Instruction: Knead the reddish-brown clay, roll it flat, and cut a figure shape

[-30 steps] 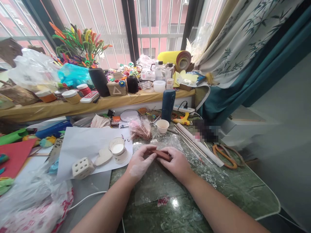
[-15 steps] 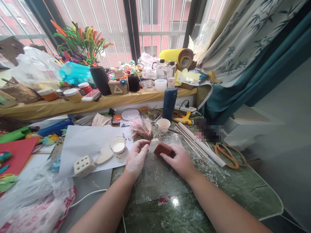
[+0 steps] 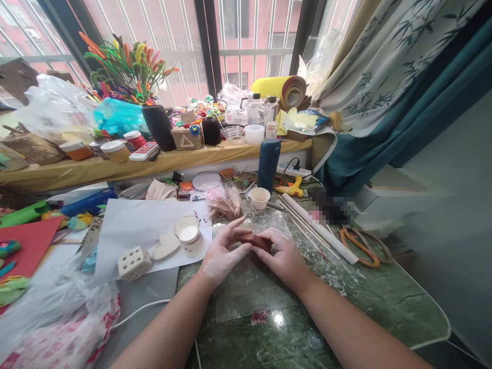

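Block (image 3: 257, 240) of reddish brown is sitting between the two hands, just over a clear sheet (image 3: 238, 294); whether it is touching that sheet, I cannot tell. The right hand (image 3: 286, 258) is holding the block's right end, fingers curling over it and thumb lying along the near side. The left hand (image 3: 221, 252) is spreading more loosely, with one finger lifting away while the thumb and another finger are meeting the left end; whether they are gripping it, I cannot tell. White smears are showing on both hands. Beneath, the green tabletop (image 3: 376, 302) is bearing pale streaks. Beyond the hands, a plastic-wrapped bundle (image 3: 225, 204) and a pale cup (image 3: 260, 205) are standing near each other, with a dark blue cylinder (image 3: 268, 166) rising behind the cup. To the right, a white tube (image 3: 323, 230) is lying beside thin sticks. To the left, a dotted die (image 3: 134, 264), a pale heart (image 3: 166, 247) and a small container (image 3: 192, 248) are resting on white paper (image 3: 138, 220).
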Tool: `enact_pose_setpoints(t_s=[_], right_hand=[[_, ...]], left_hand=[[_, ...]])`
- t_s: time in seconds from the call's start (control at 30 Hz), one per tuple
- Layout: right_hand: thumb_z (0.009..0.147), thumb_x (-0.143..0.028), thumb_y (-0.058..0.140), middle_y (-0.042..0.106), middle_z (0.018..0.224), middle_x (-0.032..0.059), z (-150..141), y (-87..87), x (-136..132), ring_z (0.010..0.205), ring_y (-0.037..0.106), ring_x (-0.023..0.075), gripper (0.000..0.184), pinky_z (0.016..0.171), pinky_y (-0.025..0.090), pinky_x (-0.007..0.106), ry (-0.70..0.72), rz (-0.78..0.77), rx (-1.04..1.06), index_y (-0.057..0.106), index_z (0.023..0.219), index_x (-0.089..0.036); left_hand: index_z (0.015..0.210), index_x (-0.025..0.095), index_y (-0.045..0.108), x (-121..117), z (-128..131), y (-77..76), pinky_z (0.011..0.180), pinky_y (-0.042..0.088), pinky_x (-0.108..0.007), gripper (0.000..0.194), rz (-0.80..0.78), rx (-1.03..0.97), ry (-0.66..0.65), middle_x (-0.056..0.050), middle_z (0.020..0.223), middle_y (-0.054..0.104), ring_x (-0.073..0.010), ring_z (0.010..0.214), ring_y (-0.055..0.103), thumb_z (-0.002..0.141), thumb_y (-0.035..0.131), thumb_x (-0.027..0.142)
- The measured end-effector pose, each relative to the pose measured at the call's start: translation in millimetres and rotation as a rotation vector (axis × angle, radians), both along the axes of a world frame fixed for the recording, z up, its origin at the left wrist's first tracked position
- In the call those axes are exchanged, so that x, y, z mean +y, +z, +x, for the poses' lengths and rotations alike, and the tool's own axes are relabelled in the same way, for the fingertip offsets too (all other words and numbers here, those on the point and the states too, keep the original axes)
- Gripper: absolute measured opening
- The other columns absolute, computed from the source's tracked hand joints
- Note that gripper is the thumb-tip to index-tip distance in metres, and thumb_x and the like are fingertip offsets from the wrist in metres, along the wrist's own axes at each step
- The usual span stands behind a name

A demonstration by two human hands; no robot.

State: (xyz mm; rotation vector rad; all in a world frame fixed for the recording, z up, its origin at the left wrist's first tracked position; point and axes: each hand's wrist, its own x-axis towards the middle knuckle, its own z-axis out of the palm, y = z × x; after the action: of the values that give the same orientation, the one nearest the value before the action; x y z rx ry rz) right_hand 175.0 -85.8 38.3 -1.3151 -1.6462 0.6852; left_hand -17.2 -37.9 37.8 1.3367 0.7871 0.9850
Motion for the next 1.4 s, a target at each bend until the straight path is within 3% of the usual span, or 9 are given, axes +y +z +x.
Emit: enact_pose_setpoints(t_s=[0.2, 0.27, 0.47, 0.63, 0.77, 0.97, 1.13, 1.27, 1.4], right_hand=[[0.081, -0.042, 0.078, 0.071, 0.109, 0.0055, 0, -10.6, 4, 0.096, 0.068, 0.0239, 0.049, 0.086, 0.054, 0.038, 0.105, -0.184, 0.373, 0.061, 0.123, -0.025], [0.083, -0.043, 0.075, 0.073, 0.104, 0.0053, 1, -10.1, 5, 0.094, 0.069, 0.0241, 0.040, 0.084, 0.055, 0.037, 0.138, -0.204, 0.411, 0.065, 0.116, -0.023], [0.093, -0.040, 0.063, 0.073, 0.105, 0.0057, 2, 1.7, -1, 0.097, 0.067, 0.0241, 0.023, 0.089, 0.051, 0.037, -0.183, 0.039, 0.206, 0.070, 0.110, -0.025], [0.082, -0.038, 0.075, 0.071, 0.108, 0.0059, -4, -3.8, 8, 0.101, 0.064, 0.0273, 0.033, 0.088, 0.049, 0.040, -0.048, -0.124, -0.135, 0.070, 0.112, -0.026], [0.080, -0.031, 0.075, 0.070, 0.098, 0.0050, -2, -6.4, 12, 0.097, 0.063, 0.0270, 0.021, 0.084, 0.049, 0.040, -0.056, -0.156, -0.218, 0.072, 0.099, -0.026], [0.085, -0.033, 0.073, 0.071, 0.107, 0.0046, -3, -3.4, -1, 0.100, 0.066, 0.0244, 0.027, 0.090, 0.051, 0.039, 0.031, -0.067, 0.209, 0.068, 0.110, -0.026], [0.082, -0.041, 0.078, 0.070, 0.124, 0.0103, -10, -11.5, 0, 0.112, 0.067, 0.0284, 0.050, 0.096, 0.053, 0.043, 0.208, -0.232, 0.660, 0.061, 0.126, -0.025], [0.078, -0.045, 0.081, 0.074, 0.117, 0.0105, -10, -13.0, 6, 0.106, 0.069, 0.0300, 0.047, 0.095, 0.053, 0.046, 0.237, -0.295, 0.652, 0.069, 0.117, -0.021], [0.079, -0.051, 0.078, 0.076, 0.104, 0.0082, -6, -12.0, 7, 0.098, 0.070, 0.0278, 0.042, 0.089, 0.055, 0.043, 0.181, -0.305, 0.607, 0.071, 0.108, -0.020]], left_hand=[[0.108, 0.023, 0.072, 0, 2, -3.5, 0.093, 0.051, -0.037, 0.028, 0.001, 0.112, 0.041, -0.006, 0.104, 0.075, -0.0236, 0.099, 0.069, 0.085, 0.074, 0.039], [0.110, 0.023, 0.069, 0, 3, -2.4, 0.094, 0.052, -0.036, 0.031, -0.036, 0.040, 0.063, -0.006, 0.106, 0.075, -0.0236, 0.101, 0.070, 0.085, 0.074, 0.040], [0.116, 0.022, 0.064, 1, 4, 0.7, 0.100, 0.048, -0.038, 0.040, -0.024, 0.033, 0.191, -0.010, 0.121, 0.070, -0.0251, 0.115, 0.064, 0.083, 0.075, 0.042], [0.110, 0.021, 0.065, 7, 1, -5.3, 0.099, 0.047, -0.039, 0.035, -0.014, 0.086, 0.321, -0.009, 0.112, 0.071, -0.0244, 0.108, 0.064, 0.086, 0.070, 0.045], [0.115, 0.023, 0.066, 3, -1, -2.5, 0.098, 0.047, -0.038, 0.035, -0.001, 0.146, 0.232, -0.008, 0.121, 0.069, -0.0243, 0.110, 0.065, 0.086, 0.070, 0.043], [0.111, 0.023, 0.072, -6, 1, 7.0, 0.097, 0.048, -0.036, 0.038, -0.002, 0.160, -0.007, -0.006, 0.111, 0.074, -0.0251, 0.106, 0.067, 0.076, 0.082, 0.034], [0.097, 0.019, 0.071, -6, 4, 2.6, 0.080, 0.051, -0.029, 0.033, -0.169, -0.024, 0.053, -0.004, 0.094, 0.076, -0.0193, 0.085, 0.069, 0.076, 0.082, 0.042], [0.090, 0.018, 0.069, -7, 5, 3.4, 0.072, 0.051, -0.026, 0.033, -0.209, -0.087, 0.115, -0.002, 0.084, 0.074, -0.0162, 0.075, 0.067, 0.074, 0.084, 0.044], [0.104, 0.020, 0.068, -11, 7, 8.7, 0.087, 0.053, -0.033, 0.040, -0.143, -0.112, 0.066, -0.006, 0.104, 0.075, -0.0218, 0.096, 0.070, 0.072, 0.087, 0.036]])
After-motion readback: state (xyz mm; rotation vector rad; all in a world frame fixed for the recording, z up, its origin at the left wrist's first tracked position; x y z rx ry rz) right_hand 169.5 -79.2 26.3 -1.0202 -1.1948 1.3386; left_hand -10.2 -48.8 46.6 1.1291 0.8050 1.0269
